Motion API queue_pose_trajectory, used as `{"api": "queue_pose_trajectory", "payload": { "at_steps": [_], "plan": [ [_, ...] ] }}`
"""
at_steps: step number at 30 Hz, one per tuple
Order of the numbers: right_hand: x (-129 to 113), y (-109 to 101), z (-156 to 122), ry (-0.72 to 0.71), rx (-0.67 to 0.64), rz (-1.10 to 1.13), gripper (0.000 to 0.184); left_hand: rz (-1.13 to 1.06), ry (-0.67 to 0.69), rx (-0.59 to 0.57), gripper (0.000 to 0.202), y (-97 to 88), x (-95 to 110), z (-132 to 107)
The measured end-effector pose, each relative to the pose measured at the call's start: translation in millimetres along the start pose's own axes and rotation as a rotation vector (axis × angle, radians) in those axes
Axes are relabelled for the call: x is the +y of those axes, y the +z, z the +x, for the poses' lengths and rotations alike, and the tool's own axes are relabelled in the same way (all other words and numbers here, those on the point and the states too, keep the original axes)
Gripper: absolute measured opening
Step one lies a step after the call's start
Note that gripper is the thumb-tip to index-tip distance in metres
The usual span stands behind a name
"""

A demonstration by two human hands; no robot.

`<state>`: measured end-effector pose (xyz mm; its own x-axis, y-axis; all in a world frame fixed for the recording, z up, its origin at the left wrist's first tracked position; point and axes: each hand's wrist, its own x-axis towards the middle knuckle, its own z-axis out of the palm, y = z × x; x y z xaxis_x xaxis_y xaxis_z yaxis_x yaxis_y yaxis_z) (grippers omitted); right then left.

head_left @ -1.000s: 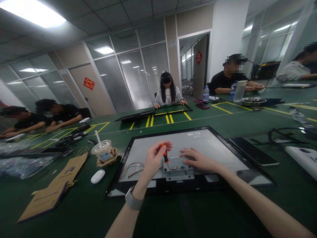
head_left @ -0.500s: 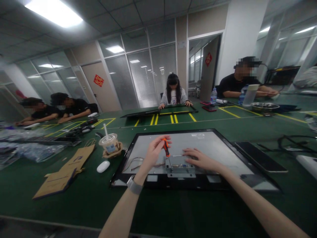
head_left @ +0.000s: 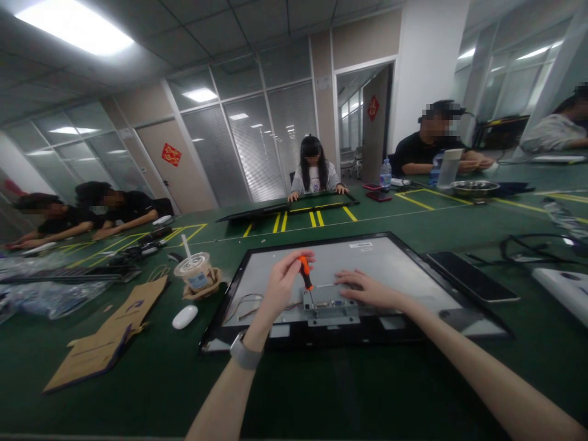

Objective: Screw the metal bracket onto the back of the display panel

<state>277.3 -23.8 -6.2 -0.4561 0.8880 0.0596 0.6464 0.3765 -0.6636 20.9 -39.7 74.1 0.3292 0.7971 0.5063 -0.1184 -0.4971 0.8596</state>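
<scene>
My left hand point(head_left: 281, 280) grips an orange-and-black screwdriver point(head_left: 305, 273) by its handle. The shaft points down, its tip at the left part of a grey metal bracket point(head_left: 331, 316) with connectors along it. That bracket sits near the front edge of a flat display panel point(head_left: 390, 262), which lies with its silvery side up in a black frame. My right hand point(head_left: 367, 290), fingers stretched out, rests by the bracket's right end. Whether its fingertips touch the bracket or the panel I cannot tell. Thin wires point(head_left: 250, 298) run from the bracket's left side across the panel.
Left of the panel are a cup with a straw point(head_left: 197, 272), a white mouse point(head_left: 185, 316) and a brown paper bag point(head_left: 110, 337). A black flat slab point(head_left: 471, 275) and cables point(head_left: 519, 257) lie at right. Across the table, a person point(head_left: 315, 168) handles a black frame point(head_left: 321, 201).
The whole view has shifted slightly, so things appear farther left. My left hand still holds the screwdriver at the bracket, its handle a little more upright. My right hand stays by the bracket.
</scene>
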Motion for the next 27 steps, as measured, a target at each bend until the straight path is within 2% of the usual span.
{"api": "queue_pose_trajectory", "payload": {
  "at_steps": [3,7,11,15,21,23,27],
  "plan": [
    [-2.7,-0.9,-1.0,-0.004,-0.002,-0.005,0.067,0.026,0.036,0.010,0.022,2.8,-0.4,-0.5],
    [-6.9,-1.8,-2.1,0.009,-0.010,0.007,0.068,0.109,0.092,0.107,0.016,4.5,-3.5,-0.6],
    [-7.2,-1.7,-1.8,0.005,-0.006,-0.012,0.068,0.092,0.089,0.088,0.025,-0.2,-3.0,0.8],
    [-6.6,-1.5,-1.7,0.001,0.003,-0.018,0.066,-0.019,0.008,0.044,0.028,-2.4,-3.5,1.9],
    [-8.0,-2.2,-2.3,0.012,-0.007,-0.014,0.066,0.116,0.059,0.146,0.018,-1.3,-8.7,2.7],
    [-7.9,-2.3,-2.0,0.010,-0.009,-0.025,0.068,0.092,0.049,0.123,0.021,-2.5,-7.6,2.7],
    [-6.1,-1.8,-1.5,0.013,-0.013,-0.029,0.070,-0.032,-0.022,0.000,0.030,-4.6,-3.0,2.2]
  ]
}}
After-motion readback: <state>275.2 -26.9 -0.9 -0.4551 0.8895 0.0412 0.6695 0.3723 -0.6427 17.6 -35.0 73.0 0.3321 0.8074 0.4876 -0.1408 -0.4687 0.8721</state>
